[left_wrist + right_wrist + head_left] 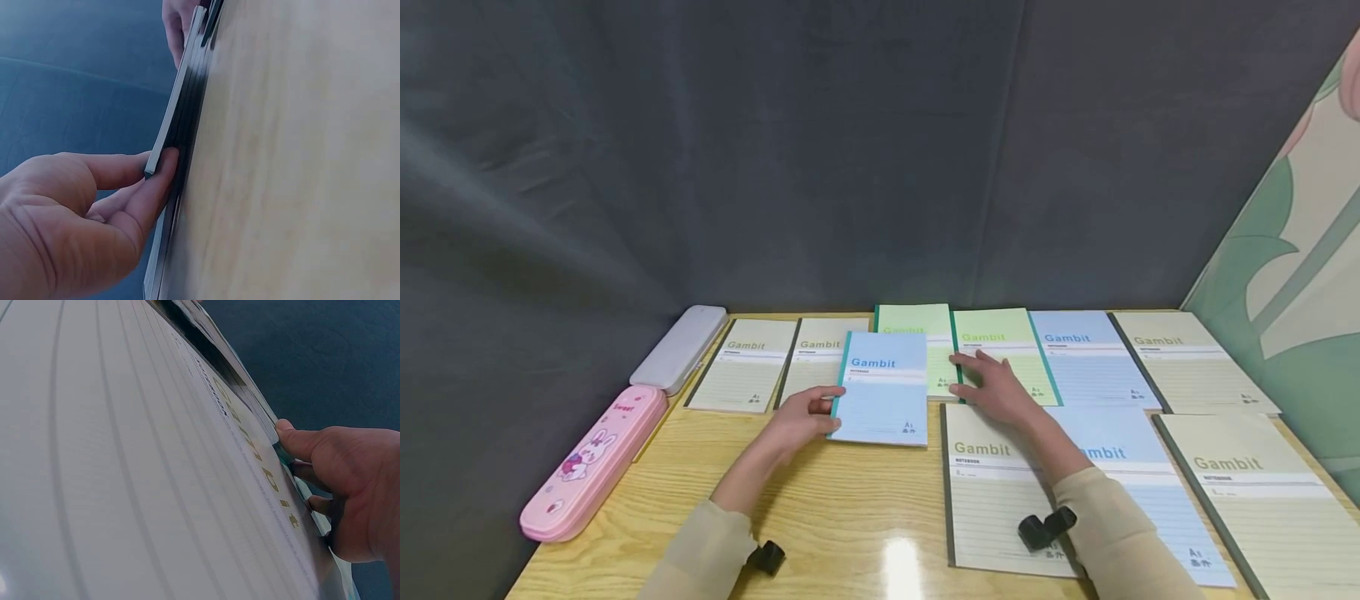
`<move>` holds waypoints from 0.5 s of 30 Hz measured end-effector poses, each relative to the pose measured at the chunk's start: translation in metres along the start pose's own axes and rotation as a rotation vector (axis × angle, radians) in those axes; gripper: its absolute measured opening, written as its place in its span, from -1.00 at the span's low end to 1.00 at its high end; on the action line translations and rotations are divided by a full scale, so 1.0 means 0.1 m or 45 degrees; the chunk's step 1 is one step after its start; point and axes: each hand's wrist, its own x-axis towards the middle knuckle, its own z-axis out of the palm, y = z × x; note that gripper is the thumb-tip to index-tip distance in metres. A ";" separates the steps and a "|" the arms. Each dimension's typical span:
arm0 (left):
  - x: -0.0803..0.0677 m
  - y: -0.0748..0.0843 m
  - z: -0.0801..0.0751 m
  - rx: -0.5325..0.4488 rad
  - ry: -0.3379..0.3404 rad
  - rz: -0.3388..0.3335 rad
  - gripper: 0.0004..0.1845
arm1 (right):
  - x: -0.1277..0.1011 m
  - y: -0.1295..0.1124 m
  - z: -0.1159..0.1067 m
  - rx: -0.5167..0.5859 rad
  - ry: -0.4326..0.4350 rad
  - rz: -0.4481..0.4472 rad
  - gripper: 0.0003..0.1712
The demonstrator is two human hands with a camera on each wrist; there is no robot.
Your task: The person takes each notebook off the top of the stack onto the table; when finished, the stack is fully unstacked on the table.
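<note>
Left hand (801,421) gripping blue notebook (883,387), green notebooks (1003,350) beside, pink case (591,462) apart

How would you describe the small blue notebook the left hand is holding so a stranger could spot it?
On the wooden table, look along the back row of notebooks. The small light-blue Gambit notebook sits left of centre, gripped at its left edge by the left hand. It alone lies crooked, overlapping its beige and green neighbours.

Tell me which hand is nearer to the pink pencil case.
Left. The left hand grips the small blue notebook, a short way right of the pink pencil case. The right hand rests on a green notebook, farther right.
</note>
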 end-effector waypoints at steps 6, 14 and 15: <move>-0.22 -0.06 0.05 -0.062 -0.004 -0.023 -0.43 | 0.00 0.02 0.01 0.003 -0.005 -0.002 -0.35; -0.48 -0.13 0.14 -0.107 0.027 -0.029 -0.38 | 0.01 0.03 0.00 0.005 -0.012 0.035 -0.35; -0.52 -0.13 0.14 -0.108 0.030 -0.029 -0.38 | 0.01 0.03 0.00 0.003 -0.016 0.040 -0.34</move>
